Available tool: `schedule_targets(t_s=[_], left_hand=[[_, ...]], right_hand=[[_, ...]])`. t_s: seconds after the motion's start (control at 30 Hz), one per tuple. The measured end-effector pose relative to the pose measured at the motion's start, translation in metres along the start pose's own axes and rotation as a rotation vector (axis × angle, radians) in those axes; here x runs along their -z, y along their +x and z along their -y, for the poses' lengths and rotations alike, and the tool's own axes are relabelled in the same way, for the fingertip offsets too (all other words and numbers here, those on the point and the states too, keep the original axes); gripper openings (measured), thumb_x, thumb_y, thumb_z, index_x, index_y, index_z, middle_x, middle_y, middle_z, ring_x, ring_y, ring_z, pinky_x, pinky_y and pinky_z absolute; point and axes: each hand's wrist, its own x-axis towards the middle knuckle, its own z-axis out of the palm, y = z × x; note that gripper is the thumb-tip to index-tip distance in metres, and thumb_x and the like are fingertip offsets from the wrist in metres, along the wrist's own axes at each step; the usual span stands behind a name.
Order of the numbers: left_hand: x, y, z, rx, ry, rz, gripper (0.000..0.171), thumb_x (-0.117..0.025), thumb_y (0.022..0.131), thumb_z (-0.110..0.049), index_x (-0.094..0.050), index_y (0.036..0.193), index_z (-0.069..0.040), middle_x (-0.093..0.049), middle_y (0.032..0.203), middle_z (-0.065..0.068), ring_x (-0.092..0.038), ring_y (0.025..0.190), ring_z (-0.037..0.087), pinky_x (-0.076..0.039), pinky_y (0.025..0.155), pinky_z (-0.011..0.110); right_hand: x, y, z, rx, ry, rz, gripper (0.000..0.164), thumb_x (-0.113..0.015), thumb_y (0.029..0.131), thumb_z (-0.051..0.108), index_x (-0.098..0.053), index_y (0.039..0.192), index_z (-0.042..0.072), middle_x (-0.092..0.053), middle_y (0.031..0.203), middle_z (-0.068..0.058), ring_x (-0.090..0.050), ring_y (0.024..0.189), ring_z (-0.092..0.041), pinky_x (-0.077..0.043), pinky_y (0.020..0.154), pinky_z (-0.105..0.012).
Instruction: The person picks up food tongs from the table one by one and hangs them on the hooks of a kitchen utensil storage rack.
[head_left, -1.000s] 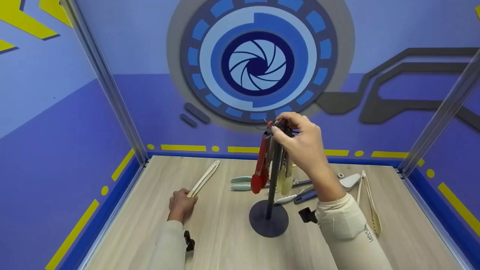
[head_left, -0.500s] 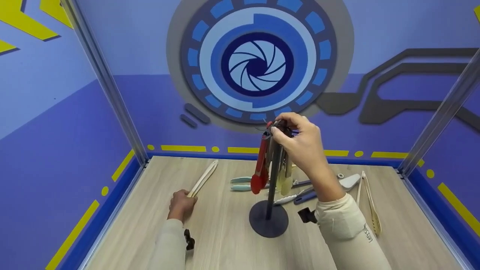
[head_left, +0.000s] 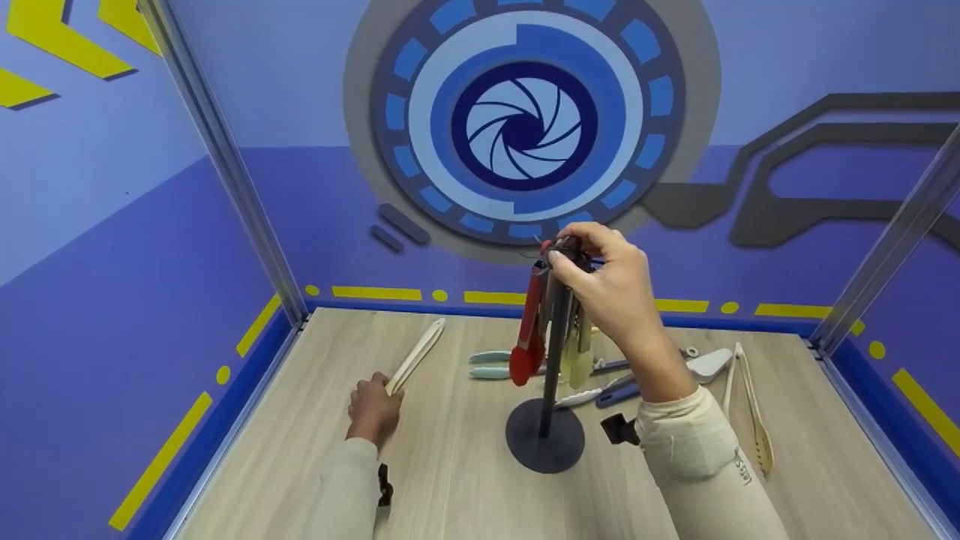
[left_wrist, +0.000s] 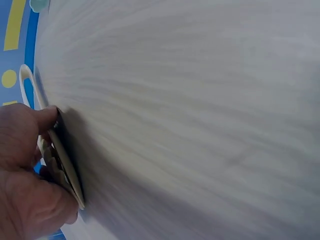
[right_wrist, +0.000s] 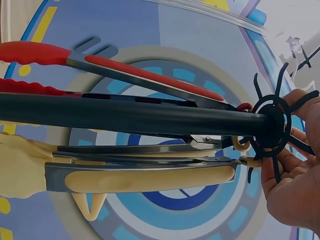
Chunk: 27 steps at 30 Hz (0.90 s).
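There are two hands (head_left: 374, 409) (head_left: 619, 289), one stand (head_left: 552, 367) and at least five pairs of tongs (head_left: 529, 315).

You're seeing red-and-silver tongs (right_wrist: 155, 77), beige-and-silver tongs (right_wrist: 150, 179), off-white tongs (head_left: 420, 347), black utensil stand (head_left: 553, 360), pale wood-grain table (head_left: 465, 480), blue-and-purple wall (head_left: 300, 202) with yellow dashes (head_left: 376, 293); you're wearing cream sleeves (head_left: 697, 457).

Dark lettering (head_left: 743, 466) runs along the right sleeve (head_left: 697, 457) — it reads "Lets" — its last letters too small to tell.
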Motion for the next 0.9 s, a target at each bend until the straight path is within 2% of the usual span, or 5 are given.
schedule_targets(t_s=[0.13, 0.33, 0.57, 0.67, 0.9], left_hand=[[-0.003, 0.006, 0.002, 0.028, -0.036, -0.008, 0.026, -0.065, 0.106, -0.025, -0.062, 0.125, -0.007, -0.056, 0.114, 0.014, -0.049, 0.107, 0.033, -0.038, 0.096, 0.051], [-0.002, 0.012, 0.006, 0.07, -0.089, -0.103, 0.022, -0.069, 0.1, -0.019, -0.069, 0.119, -0.008, -0.068, 0.107, 0.013, -0.056, 0.098, 0.032, -0.04, 0.088, 0.046], [-0.003, 0.008, -0.004, 0.047, -0.172, -0.117, 0.023, -0.073, 0.098, -0.019, -0.07, 0.121, -0.014, -0.059, 0.115, 0.011, -0.052, 0.103, 0.03, -0.037, 0.083, 0.041], [-0.001, 0.002, -0.009, 0.012, -0.241, -0.099, 0.02, -0.07, 0.101, -0.017, -0.069, 0.12, -0.013, -0.055, 0.116, 0.011, -0.048, 0.106, 0.029, -0.038, 0.084, 0.039], [0.003, -0.008, -0.017, -0.18, -0.246, -0.073, 0.018, -0.069, 0.102, -0.008, -0.069, 0.118, -0.002, -0.058, 0.113, 0.014, -0.051, 0.108, 0.028, -0.042, 0.087, 0.035]], right_hand=[[0.0, 0.0, 0.0, -0.004, 0.001, -0.009, 0.019, -0.076, 0.097, 0.022, -0.076, 0.115, 0.017, -0.073, 0.103, -0.003, -0.059, 0.101, -0.015, -0.054, 0.078, -0.032], [-0.002, 0.001, 0.001, -0.001, 0.013, -0.008, 0.018, -0.077, 0.097, 0.023, -0.076, 0.114, 0.019, -0.073, 0.103, -0.002, -0.059, 0.1, -0.015, -0.054, 0.078, -0.032], [0.0, 0.001, -0.001, 0.004, 0.02, -0.018, 0.019, -0.078, 0.097, 0.022, -0.076, 0.115, 0.016, -0.074, 0.103, -0.003, -0.059, 0.101, -0.014, -0.053, 0.076, -0.028], [-0.001, 0.0, -0.001, 0.004, 0.023, -0.018, 0.02, -0.078, 0.097, 0.023, -0.075, 0.115, 0.016, -0.074, 0.104, -0.003, -0.059, 0.101, -0.014, -0.053, 0.076, -0.028], [-0.004, 0.0, -0.001, -0.006, 0.017, -0.023, 0.02, -0.077, 0.097, 0.024, -0.075, 0.116, 0.018, -0.073, 0.105, -0.003, -0.06, 0.101, -0.014, -0.054, 0.077, -0.028]])
